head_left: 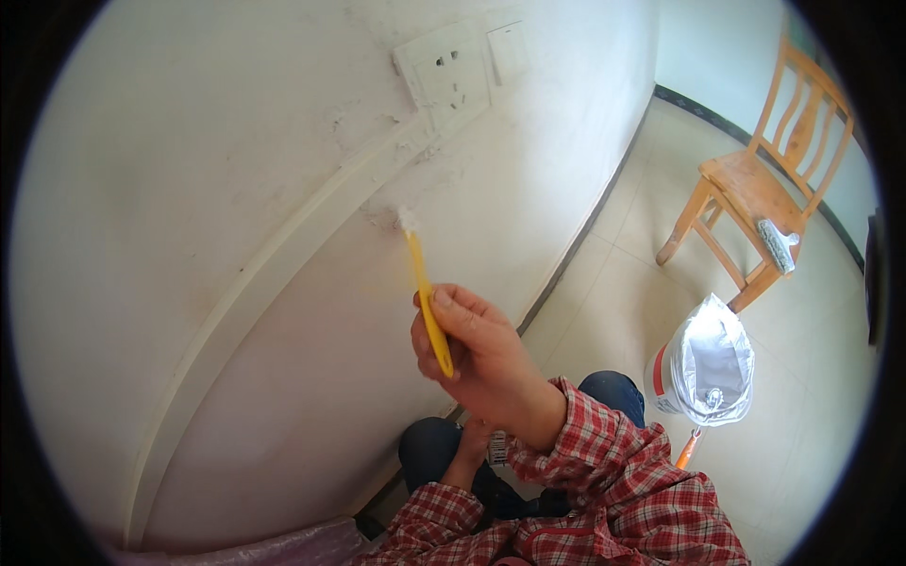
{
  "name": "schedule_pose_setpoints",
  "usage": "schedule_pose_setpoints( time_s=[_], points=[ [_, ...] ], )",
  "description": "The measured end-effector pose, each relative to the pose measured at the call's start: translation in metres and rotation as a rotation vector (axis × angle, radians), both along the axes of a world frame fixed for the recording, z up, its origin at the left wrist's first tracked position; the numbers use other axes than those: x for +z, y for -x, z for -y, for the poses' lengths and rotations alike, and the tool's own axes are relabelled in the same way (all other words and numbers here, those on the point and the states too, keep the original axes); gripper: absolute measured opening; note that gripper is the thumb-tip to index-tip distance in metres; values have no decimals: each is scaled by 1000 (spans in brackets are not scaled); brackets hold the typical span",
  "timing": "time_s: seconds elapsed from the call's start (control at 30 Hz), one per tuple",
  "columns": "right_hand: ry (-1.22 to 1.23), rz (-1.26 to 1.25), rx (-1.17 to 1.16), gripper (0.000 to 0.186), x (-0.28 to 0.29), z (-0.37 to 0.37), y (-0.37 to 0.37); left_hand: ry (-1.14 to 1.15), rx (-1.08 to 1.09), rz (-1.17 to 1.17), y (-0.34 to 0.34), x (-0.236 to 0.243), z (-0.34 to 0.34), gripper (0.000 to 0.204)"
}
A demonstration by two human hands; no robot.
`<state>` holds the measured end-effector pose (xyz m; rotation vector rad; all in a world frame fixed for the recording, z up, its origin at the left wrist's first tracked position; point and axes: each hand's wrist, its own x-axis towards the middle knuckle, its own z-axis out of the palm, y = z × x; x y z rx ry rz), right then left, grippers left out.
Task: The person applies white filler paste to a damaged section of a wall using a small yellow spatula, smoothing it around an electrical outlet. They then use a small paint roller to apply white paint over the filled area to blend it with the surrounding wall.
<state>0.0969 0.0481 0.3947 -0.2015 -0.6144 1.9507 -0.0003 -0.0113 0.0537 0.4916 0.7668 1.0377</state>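
A small yellow-handled brush [430,316] is pinched between the thumb and fingers of my right hand [481,341]. White paste coats its tip, which points up at the wall [311,377] just below a white cable trunking [274,259]; whether it touches is hard to tell. Lower down, my left hand [470,443] is by my knee, its fingers mostly hidden behind my right wrist. Right beside it shows part of a thing with a barcode label [497,448]; the rest is covered.
A white socket plate [445,71] and a switch plate [508,52] sit above. To the right stand a lined bucket [668,373], a tool with an orange handle [689,449], and a wooden chair [746,179] bearing a paint roller [779,247]. Plastic sheeting [274,545] lies at lower left.
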Motion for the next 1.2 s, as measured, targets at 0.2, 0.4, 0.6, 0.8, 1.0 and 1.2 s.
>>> schedule_pose_setpoints(
  time_s=[0.2,0.4,0.6,0.8,1.0,1.2],
  points=[
    [-52,-46,-36,23,4,-14,-1,-16,-7,-4,0,13,0,25],
    [-71,-9,-50,22,9,-15,10,-81,62,-90,-5,15,1,25],
    [-87,25,0,20,11,-13,18,-70,76,-69,-6,17,0,25],
    [-88,61,79,20,10,-11,20,-54,51,-63,-5,5,-1,25],
    [-27,158,95,21,4,9,10,-61,46,-105,1,-1,3,25],
    [-51,33,-114,22,-7,-14,-9,-58,42,-142,-1,3,3,22]
  ],
)
